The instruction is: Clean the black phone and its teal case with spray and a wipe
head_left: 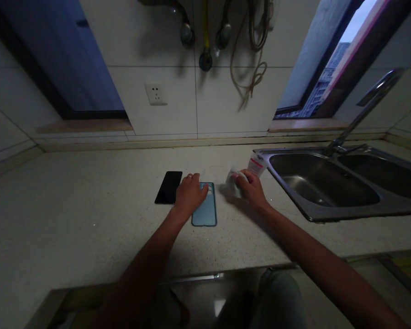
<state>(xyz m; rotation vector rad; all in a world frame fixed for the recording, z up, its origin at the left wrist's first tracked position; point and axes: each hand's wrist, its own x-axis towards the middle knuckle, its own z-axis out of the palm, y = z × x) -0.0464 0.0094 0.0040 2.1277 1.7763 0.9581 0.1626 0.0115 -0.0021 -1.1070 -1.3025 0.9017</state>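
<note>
A pale blue phone case [205,211] lies face up on the speckled countertop [89,214]. My left hand [189,193] rests on its upper left corner, fingers curled down onto it. A black phone [169,187] lies just left of that hand, not touched. My right hand [249,186] is closed on a crumpled white wipe [232,181], held just above the counter to the right of the case. Beside it, a small white packet with red print [256,164] leans at the sink's corner.
A steel double sink [315,212] with a tall tap [366,109] fills the right side. A wall socket [155,94], hoses and pipe fittings [226,36] hang on the tiled back wall. A window opens at the right; the counter's front edge is near me.
</note>
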